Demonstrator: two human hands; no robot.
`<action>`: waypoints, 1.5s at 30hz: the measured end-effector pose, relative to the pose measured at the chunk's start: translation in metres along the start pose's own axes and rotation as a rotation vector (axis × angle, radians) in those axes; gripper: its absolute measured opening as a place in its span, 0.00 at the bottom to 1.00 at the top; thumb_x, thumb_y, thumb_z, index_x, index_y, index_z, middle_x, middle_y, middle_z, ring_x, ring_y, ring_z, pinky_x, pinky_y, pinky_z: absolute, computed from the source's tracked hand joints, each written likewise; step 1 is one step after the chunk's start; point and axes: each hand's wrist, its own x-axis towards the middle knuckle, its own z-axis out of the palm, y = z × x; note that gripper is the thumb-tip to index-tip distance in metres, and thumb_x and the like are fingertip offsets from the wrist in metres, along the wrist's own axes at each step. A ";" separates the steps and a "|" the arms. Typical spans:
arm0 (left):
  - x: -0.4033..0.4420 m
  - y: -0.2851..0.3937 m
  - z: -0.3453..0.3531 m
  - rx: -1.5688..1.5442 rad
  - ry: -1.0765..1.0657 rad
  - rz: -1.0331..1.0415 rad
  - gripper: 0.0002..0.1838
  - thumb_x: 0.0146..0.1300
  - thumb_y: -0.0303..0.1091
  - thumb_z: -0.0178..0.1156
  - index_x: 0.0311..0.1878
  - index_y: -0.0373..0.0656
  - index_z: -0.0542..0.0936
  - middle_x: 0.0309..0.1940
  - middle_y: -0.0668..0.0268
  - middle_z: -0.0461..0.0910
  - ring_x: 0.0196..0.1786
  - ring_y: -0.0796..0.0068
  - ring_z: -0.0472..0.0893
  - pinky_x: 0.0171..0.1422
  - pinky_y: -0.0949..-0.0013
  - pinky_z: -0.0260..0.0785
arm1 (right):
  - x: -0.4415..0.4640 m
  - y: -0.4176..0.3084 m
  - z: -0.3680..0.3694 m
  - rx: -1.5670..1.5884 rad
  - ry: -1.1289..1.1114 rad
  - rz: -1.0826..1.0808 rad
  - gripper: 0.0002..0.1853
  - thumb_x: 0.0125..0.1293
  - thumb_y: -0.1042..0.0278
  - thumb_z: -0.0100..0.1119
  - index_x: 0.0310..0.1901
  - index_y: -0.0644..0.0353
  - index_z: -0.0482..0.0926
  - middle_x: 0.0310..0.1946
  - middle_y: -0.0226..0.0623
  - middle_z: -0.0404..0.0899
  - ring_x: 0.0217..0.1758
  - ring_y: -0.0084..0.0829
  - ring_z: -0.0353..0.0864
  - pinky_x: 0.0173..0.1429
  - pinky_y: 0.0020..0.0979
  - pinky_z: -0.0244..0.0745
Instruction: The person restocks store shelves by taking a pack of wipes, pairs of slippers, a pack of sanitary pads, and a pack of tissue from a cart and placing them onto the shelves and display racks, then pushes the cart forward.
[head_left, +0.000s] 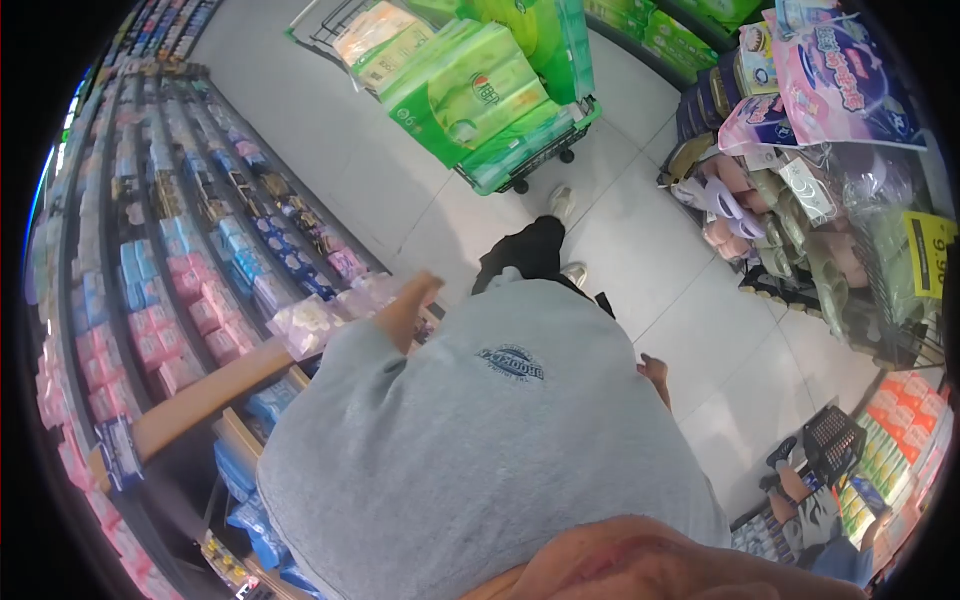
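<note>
My left hand (426, 288) is raised beside the shelf on the left, its fingers small and slightly smeared, with nothing visible in it. Closest to it are pale pink and white packs (305, 325) at the shelf's end. My right hand (655, 370) hangs beside my grey shirt (500, 440), fingers loosely apart and nothing showing in them. Ahead of my shoes stands a shopping cart (585, 118), which neither hand touches. It carries a large green tissue pack (470, 95) and a pale beige pack (385, 45).
Long shelves (165, 110) of pink and blue packs run along my left. Slippers (730, 205) hang on a rack at the right, below pink and purple bags (840, 75). Another person (815, 520) with a black basket (832, 445) is at the lower right. Grey tiles (690, 320) form the aisle floor.
</note>
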 end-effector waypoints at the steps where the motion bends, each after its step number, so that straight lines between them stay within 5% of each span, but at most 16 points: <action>1: -0.044 0.013 -0.027 -0.470 -0.149 -0.526 0.23 0.53 0.42 0.60 0.48 0.35 0.78 0.37 0.49 0.82 0.38 0.54 0.83 0.44 0.56 0.74 | 0.005 -0.008 0.005 -0.012 -0.002 -0.029 0.18 0.60 0.55 0.59 0.43 0.62 0.75 0.30 0.43 0.80 0.30 0.37 0.81 0.35 0.40 0.74; 2: -0.040 -0.005 -0.016 -0.470 -0.144 -0.532 0.23 0.53 0.42 0.60 0.48 0.35 0.78 0.37 0.49 0.82 0.38 0.54 0.83 0.44 0.56 0.74 | 0.012 -0.020 0.010 -0.066 -0.007 -0.104 0.17 0.62 0.57 0.56 0.45 0.61 0.77 0.31 0.42 0.81 0.31 0.34 0.82 0.27 0.34 0.75; 5: -0.018 -0.042 -0.006 -0.048 -0.020 0.085 0.20 0.53 0.41 0.60 0.42 0.32 0.80 0.36 0.50 0.82 0.38 0.55 0.83 0.44 0.59 0.73 | 0.008 -0.083 0.039 -0.152 0.015 -0.233 0.15 0.60 0.58 0.57 0.43 0.60 0.76 0.29 0.38 0.81 0.27 0.29 0.80 0.28 0.31 0.74; 8: -0.033 0.023 -0.053 -0.617 0.159 -0.232 0.18 0.52 0.42 0.61 0.40 0.37 0.82 0.36 0.51 0.82 0.42 0.56 0.82 0.48 0.59 0.72 | -0.015 -0.141 0.067 -0.167 -0.013 -0.328 0.18 0.61 0.56 0.57 0.46 0.60 0.75 0.35 0.38 0.81 0.33 0.30 0.80 0.38 0.35 0.75; 14: -0.060 0.107 -0.130 -0.641 0.369 0.204 0.19 0.52 0.43 0.62 0.43 0.40 0.82 0.38 0.53 0.82 0.44 0.58 0.81 0.50 0.62 0.71 | -0.020 -0.170 0.115 -0.204 -0.096 -0.535 0.15 0.60 0.57 0.58 0.42 0.58 0.77 0.33 0.36 0.81 0.32 0.28 0.80 0.36 0.32 0.74; 15: -0.060 0.107 -0.134 -0.663 0.366 0.235 0.18 0.55 0.41 0.63 0.43 0.38 0.81 0.35 0.58 0.82 0.40 0.68 0.80 0.47 0.66 0.70 | -0.012 -0.162 0.120 -0.256 -0.110 -0.489 0.14 0.60 0.57 0.58 0.41 0.57 0.77 0.32 0.36 0.80 0.31 0.28 0.80 0.34 0.32 0.74; 18: -0.060 0.086 -0.131 -0.718 0.398 0.281 0.19 0.52 0.42 0.62 0.42 0.38 0.81 0.37 0.54 0.82 0.42 0.61 0.81 0.49 0.62 0.72 | -0.004 -0.136 0.132 -0.441 -0.120 -0.346 0.13 0.61 0.58 0.56 0.41 0.57 0.77 0.30 0.36 0.79 0.29 0.30 0.79 0.32 0.36 0.73; 25: -0.021 -0.058 -0.049 -0.686 0.080 -0.204 0.17 0.53 0.40 0.59 0.40 0.37 0.82 0.37 0.50 0.82 0.42 0.52 0.81 0.49 0.57 0.72 | -0.023 -0.122 0.163 -0.542 -0.062 -0.162 0.14 0.61 0.57 0.56 0.40 0.59 0.75 0.31 0.38 0.80 0.28 0.33 0.80 0.30 0.37 0.74; 27: -0.009 -0.105 -0.025 -0.937 0.049 -0.306 0.13 0.52 0.36 0.62 0.33 0.34 0.80 0.21 0.61 0.78 0.20 0.70 0.76 0.23 0.67 0.68 | -0.029 -0.127 0.176 -0.536 -0.041 -0.157 0.14 0.61 0.57 0.57 0.40 0.60 0.75 0.31 0.39 0.80 0.28 0.33 0.80 0.31 0.38 0.74; 28: 0.001 -0.120 -0.022 -0.928 0.041 -0.289 0.13 0.52 0.36 0.62 0.33 0.34 0.80 0.21 0.61 0.78 0.20 0.70 0.76 0.23 0.67 0.68 | -0.029 -0.137 0.186 -0.529 -0.030 -0.198 0.14 0.60 0.57 0.57 0.40 0.60 0.76 0.31 0.39 0.80 0.28 0.33 0.80 0.30 0.38 0.74; 30: 0.021 -0.146 -0.021 -0.480 0.018 0.010 0.18 0.59 0.41 0.51 0.41 0.36 0.82 0.41 0.47 0.80 0.48 0.49 0.79 0.54 0.54 0.71 | -0.029 -0.155 0.208 -0.512 -0.007 -0.269 0.14 0.59 0.57 0.58 0.38 0.60 0.76 0.29 0.39 0.80 0.27 0.32 0.80 0.28 0.38 0.74; 31: 0.042 -0.157 -0.016 -0.467 0.008 0.028 0.18 0.59 0.41 0.51 0.41 0.36 0.82 0.41 0.47 0.80 0.48 0.49 0.79 0.54 0.54 0.71 | -0.036 -0.167 0.223 -0.514 0.000 -0.298 0.14 0.58 0.58 0.59 0.37 0.60 0.76 0.28 0.39 0.80 0.26 0.32 0.80 0.27 0.37 0.74; 33: 0.083 -0.173 -0.011 -0.619 0.305 0.094 0.15 0.53 0.36 0.62 0.38 0.33 0.79 0.23 0.59 0.78 0.22 0.70 0.77 0.26 0.68 0.70 | -0.053 -0.194 0.255 -0.501 -0.004 -0.374 0.13 0.57 0.59 0.59 0.35 0.61 0.76 0.26 0.37 0.79 0.25 0.31 0.79 0.26 0.35 0.73; 38: 0.079 -0.123 -0.108 -0.692 0.425 0.103 0.25 0.52 0.39 0.63 0.50 0.32 0.76 0.30 0.53 0.82 0.29 0.70 0.81 0.37 0.69 0.73 | -0.083 -0.247 0.338 -0.454 -0.083 -0.565 0.13 0.57 0.57 0.59 0.37 0.59 0.78 0.28 0.35 0.79 0.27 0.28 0.79 0.31 0.34 0.74; 44: 0.076 -0.037 -0.184 -1.194 0.030 0.167 0.36 0.58 0.43 0.62 0.65 0.33 0.62 0.40 0.53 0.81 0.34 0.68 0.81 0.39 0.66 0.73 | -0.080 -0.282 0.368 -0.656 0.012 -0.862 0.19 0.57 0.55 0.60 0.42 0.63 0.78 0.29 0.40 0.81 0.29 0.30 0.82 0.34 0.34 0.76; 45: 0.079 -0.025 -0.186 -1.277 -0.022 0.163 0.39 0.60 0.44 0.61 0.68 0.33 0.57 0.42 0.54 0.80 0.36 0.67 0.81 0.40 0.66 0.73 | -0.081 -0.289 0.364 -0.713 0.102 -0.865 0.21 0.56 0.54 0.61 0.44 0.64 0.79 0.33 0.46 0.81 0.36 0.38 0.82 0.43 0.36 0.75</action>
